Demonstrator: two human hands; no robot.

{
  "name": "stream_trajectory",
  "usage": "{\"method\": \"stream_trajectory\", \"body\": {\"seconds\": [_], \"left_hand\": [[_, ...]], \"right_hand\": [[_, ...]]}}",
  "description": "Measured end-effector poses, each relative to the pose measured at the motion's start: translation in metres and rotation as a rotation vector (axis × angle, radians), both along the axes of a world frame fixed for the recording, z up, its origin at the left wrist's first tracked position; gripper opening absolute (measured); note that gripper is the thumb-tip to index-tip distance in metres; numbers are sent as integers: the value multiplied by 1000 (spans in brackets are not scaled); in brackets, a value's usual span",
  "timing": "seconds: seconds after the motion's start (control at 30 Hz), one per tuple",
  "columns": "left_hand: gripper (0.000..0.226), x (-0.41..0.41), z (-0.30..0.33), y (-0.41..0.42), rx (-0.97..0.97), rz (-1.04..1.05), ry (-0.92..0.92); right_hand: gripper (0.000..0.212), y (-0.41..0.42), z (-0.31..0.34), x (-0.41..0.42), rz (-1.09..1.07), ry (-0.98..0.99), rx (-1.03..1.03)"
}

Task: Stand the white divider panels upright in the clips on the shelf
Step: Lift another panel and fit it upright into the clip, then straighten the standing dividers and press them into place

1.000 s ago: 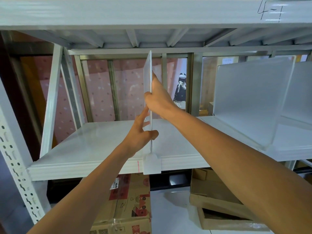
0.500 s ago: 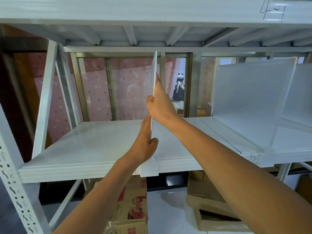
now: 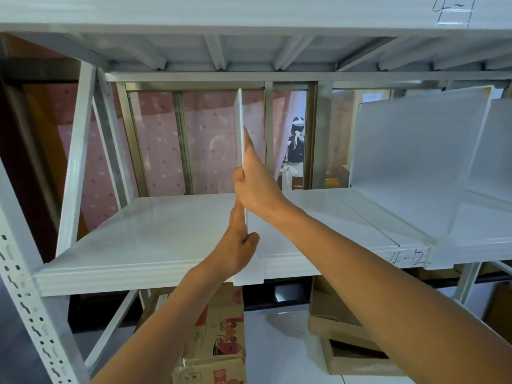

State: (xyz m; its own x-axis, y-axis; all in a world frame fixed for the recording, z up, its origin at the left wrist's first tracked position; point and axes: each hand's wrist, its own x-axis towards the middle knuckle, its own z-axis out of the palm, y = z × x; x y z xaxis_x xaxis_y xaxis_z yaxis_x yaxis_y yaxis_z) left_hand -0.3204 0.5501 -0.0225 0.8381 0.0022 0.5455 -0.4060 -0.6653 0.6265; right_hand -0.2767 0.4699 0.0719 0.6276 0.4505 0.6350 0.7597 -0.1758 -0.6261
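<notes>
a white divider panel [image 3: 240,126] is held upright, edge-on, at the front of the shelf [image 3: 144,234], its foot at the clip [image 3: 248,274]. the right hand [image 3: 256,184] is clamped high on it; the left hand [image 3: 237,246] is pinched lower down.

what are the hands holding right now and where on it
Both grip the upright white divider panel by its near vertical edge: the right hand about halfway up, the left hand lower down, just above the clip on the shelf front.

Counting three panels [image 3: 240,126] [image 3: 415,162] [image 3: 496,145] standing up. One clip [image 3: 248,274], two hands [image 3: 257,187] [image 3: 238,248]. Three boxes [image 3: 219,336] [image 3: 332,314] [image 3: 357,361] below.
</notes>
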Motion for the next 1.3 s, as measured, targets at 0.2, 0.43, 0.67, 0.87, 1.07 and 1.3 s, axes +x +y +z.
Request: {"method": "stream_trajectory", "body": {"seconds": [0.2,0.43,0.67,0.87,1.07,1.3], "left_hand": [[105,0,13,15,-58,-38,12],[110,-14,62,20,-52,-11,-152],[95,-43,3,11,100,225,-328],[52,-39,-72,-2,604,443,-357],[72,-26,-89,5,752,488,-346],[78,-22,-82,32,887,383,-450]], "right_hand": [[84,-30,9,3,61,3,-69],[83,-73,12,12,16,-26,-62],[73,-109,-40,29,15,13,-232],[77,-111,-99,30,23,-146,-707],[96,-97,-136,33,-159,-575,-982],[93,-99,-148,43,-205,-671,-920]]}}
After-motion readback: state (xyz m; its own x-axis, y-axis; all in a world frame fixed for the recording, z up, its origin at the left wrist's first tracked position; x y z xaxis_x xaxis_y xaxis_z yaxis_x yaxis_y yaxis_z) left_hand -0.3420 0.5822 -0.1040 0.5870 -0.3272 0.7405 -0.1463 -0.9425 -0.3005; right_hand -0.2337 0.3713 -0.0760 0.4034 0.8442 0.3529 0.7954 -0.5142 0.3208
